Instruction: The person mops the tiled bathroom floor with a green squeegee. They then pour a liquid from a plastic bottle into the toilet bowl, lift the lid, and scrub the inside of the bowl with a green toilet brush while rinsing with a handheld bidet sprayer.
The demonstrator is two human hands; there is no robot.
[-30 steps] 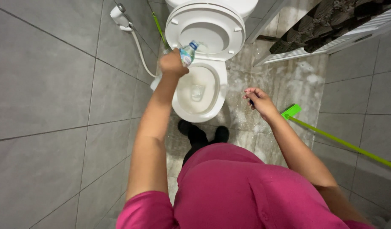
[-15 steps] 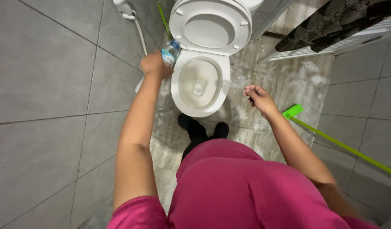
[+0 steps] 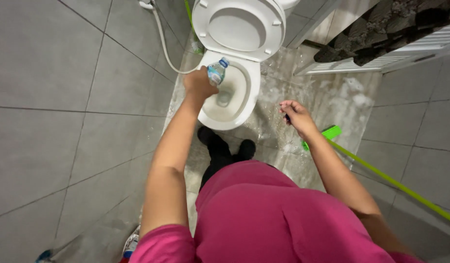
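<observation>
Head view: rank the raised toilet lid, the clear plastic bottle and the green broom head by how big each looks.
1. Raised toilet lid, clearly largest.
2. Clear plastic bottle, held in the left hand, and green broom head: similar apparent size, both partly hidden, so unranked.

Toilet bowl (image 3: 220,109) ahead at centre, raised seat and lid (image 3: 239,29) behind it. Left hand (image 3: 198,84) at the bowl's left rim, holding a bottle (image 3: 216,71) tilted over the bowl. Hose (image 3: 162,41) runs along the left wall, left of the toilet. Right hand (image 3: 297,117) right of the bowl, above the wet floor (image 3: 332,97). Broom (image 3: 381,175) lies on the floor right of that hand, handle running off to the right. Feet (image 3: 225,143) just before the bowl.
</observation>
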